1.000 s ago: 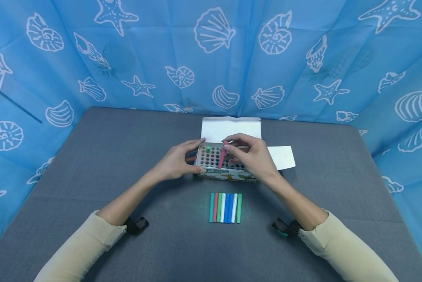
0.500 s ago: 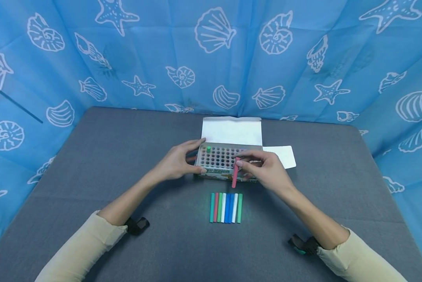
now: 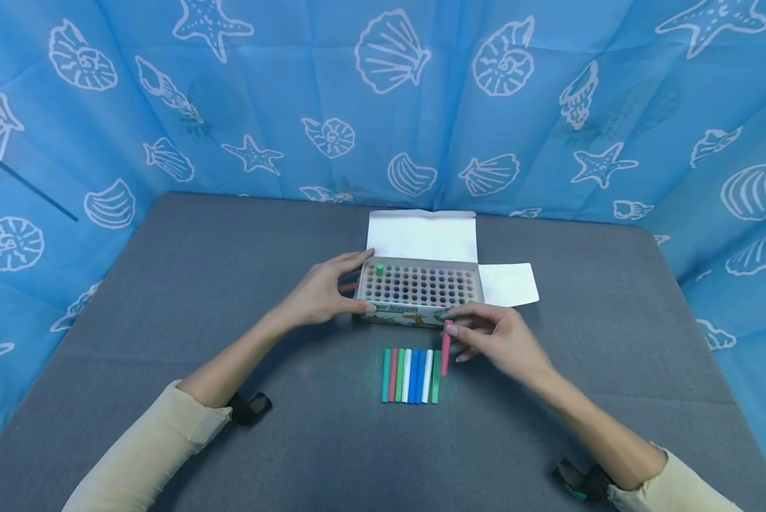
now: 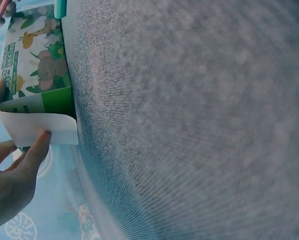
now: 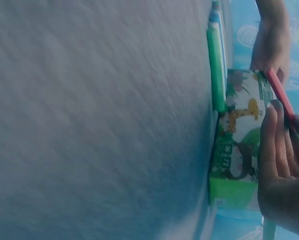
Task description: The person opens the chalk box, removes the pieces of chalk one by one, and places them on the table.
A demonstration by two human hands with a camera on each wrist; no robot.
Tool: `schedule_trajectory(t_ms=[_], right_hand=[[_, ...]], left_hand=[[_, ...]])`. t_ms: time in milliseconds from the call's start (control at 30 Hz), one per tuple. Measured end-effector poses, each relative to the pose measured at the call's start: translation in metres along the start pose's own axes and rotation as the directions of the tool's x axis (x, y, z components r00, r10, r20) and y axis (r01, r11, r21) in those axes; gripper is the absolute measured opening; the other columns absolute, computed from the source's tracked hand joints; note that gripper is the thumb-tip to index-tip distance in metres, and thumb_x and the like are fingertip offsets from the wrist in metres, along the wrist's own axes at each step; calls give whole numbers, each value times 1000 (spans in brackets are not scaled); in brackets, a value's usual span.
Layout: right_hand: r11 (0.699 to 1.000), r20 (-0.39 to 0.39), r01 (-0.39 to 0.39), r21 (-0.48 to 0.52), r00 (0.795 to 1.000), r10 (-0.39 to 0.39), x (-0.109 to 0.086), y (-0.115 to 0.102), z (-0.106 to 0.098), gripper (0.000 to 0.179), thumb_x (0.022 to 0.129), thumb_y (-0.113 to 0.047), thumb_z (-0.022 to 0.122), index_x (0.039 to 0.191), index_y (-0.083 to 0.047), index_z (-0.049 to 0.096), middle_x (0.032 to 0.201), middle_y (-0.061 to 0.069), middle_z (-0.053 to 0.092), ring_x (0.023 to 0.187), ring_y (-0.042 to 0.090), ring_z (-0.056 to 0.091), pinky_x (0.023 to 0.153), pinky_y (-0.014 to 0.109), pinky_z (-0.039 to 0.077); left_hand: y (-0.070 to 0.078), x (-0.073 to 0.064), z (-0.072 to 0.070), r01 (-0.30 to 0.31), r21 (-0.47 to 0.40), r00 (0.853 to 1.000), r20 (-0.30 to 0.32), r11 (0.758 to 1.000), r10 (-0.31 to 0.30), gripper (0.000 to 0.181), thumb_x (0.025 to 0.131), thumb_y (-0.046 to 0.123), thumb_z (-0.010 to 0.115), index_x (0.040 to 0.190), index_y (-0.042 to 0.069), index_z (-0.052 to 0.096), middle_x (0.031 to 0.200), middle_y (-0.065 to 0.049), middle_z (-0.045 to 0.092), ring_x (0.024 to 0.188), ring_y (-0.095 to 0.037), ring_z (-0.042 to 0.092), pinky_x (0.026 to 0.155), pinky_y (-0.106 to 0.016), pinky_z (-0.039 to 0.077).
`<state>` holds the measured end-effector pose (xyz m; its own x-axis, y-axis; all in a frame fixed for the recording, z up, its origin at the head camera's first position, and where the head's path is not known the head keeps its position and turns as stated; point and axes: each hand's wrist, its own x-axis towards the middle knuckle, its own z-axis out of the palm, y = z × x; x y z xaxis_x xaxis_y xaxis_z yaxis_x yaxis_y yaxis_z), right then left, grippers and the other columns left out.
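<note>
My right hand point(image 3: 501, 341) pinches a pink-red stick of chalk point(image 3: 446, 352) by its upper end, thumb against fingers. The chalk points down just right of a row of chalk sticks point(image 3: 415, 377) lying side by side: teal, red, green, white and blue ones. Behind them stands an open chalk box point(image 3: 398, 314) with an animal print and a grid of holes. One green chalk point(image 3: 379, 269) pokes up at its back left. My left hand point(image 3: 325, 288) holds the box's left end, thumb at the front corner and fingers at the back; in the left wrist view a finger lies on a white end flap point(image 4: 29, 127).
The box's white lid point(image 3: 422, 238) is folded back behind it, and a white side flap point(image 3: 509, 283) sticks out right. Grey cloth point(image 3: 293, 441) covers the table. A blue shell-patterned curtain point(image 3: 280, 85) hangs behind it.
My right hand has carried the pink-red chalk from over the box forward and right, to the right end of the row. The left hand stays on the box.
</note>
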<state>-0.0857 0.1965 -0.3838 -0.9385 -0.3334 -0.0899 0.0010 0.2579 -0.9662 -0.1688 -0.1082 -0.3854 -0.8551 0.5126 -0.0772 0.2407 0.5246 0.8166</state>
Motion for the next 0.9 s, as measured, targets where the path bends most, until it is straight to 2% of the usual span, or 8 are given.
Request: schedule_trajectory(t_ms=[400,667,900], right_hand=[[986,8,-166,-12,986,166,-8,18,1,32,94,-11,70,119,8,66,91,16,72,75,23,72,66,39,63],[984,46,-169,-64,984,172,-6,28,5,29,93,-12,71,114,8,67,88,15,73,76,25,72,66,34,63],[968,-12,-176,-176,984,177,-5,28,10,23,92,-13,73,108,4,74,84,9,74,70,20,73,63,27,62]], left_hand=[[0,0,0,-3,6,1000,-7,1000,3,94,81,17,85,157,19,30,157,-17,31,131,-35,50,101,-34,51],[-1,1,1,1,-4,1000,-3,1000,-1,95,81,17,85,157,19,30,158,-17,29,133,-35,49,101,-33,51],[-2,1,1,-2,-6,1000,-4,1000,2,94,81,17,85,157,19,30,158,-16,29,133,-35,48,101,-33,51]])
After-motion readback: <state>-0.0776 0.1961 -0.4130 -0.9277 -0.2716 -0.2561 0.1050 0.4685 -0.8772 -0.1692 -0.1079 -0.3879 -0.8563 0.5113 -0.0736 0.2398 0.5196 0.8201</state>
